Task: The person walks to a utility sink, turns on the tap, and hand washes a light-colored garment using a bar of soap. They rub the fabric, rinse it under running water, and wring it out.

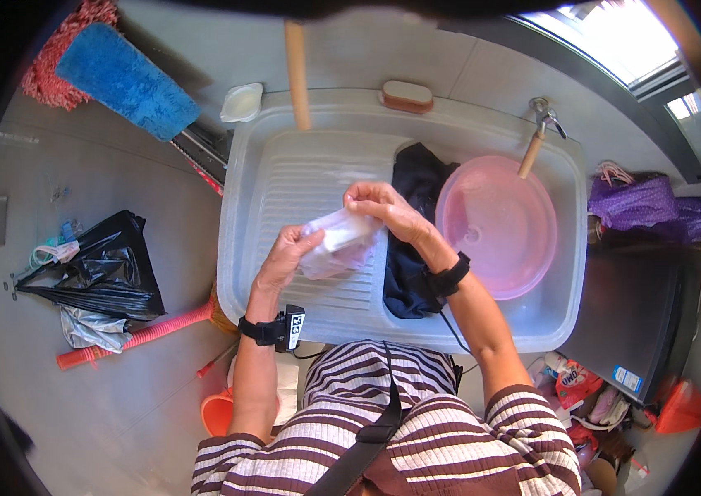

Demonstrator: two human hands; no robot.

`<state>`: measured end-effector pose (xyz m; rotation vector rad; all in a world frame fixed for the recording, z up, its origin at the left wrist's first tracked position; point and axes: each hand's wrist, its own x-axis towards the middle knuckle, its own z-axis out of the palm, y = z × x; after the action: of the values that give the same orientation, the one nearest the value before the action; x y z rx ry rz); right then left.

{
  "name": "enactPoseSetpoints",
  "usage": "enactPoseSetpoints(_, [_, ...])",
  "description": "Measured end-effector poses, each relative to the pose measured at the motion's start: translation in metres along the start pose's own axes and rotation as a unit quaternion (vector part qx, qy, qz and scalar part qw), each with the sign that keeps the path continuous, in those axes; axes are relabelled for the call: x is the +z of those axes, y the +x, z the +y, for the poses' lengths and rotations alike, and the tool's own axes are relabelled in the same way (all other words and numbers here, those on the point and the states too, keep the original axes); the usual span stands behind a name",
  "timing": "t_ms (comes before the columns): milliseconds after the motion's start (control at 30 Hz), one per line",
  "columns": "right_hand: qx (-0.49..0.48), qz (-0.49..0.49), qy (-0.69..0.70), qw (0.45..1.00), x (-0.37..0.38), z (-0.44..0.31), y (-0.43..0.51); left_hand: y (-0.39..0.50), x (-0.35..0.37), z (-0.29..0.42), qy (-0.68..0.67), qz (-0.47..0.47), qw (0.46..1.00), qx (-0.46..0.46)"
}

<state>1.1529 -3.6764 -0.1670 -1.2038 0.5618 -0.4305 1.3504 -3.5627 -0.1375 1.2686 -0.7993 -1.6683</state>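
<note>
A pale lilac and white cloth, slightly blurred, is stretched between my hands above the ribbed washboard part of a laundry sink. My left hand grips its left end, thumb on top. The fingers of my right hand pinch its upper right edge. Just right of the cloth, a dark cloth lies over the divider and into the basin, partly under my right forearm. A pink plastic basin with water in it stands in the sink's right part.
A tap with a tan tube points over the pink basin. A brush and a white dish rest on the back rim. A wooden stick reaches over the sink's back edge. Left hangs a black plastic bag.
</note>
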Motion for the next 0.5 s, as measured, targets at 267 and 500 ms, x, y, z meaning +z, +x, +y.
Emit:
enactPoseSetpoints(267, [0.07, -0.028, -0.038, 0.996, -0.004, 0.051, -0.04, 0.011, 0.006, -0.025, -0.165, 0.096, 0.981, 0.036])
enactPoseSetpoints(500, [-0.001, 0.138, 0.234, 0.962, 0.028, 0.072, -0.031, 0.024, 0.013, -0.074, -0.167, 0.195, 0.966, 0.033])
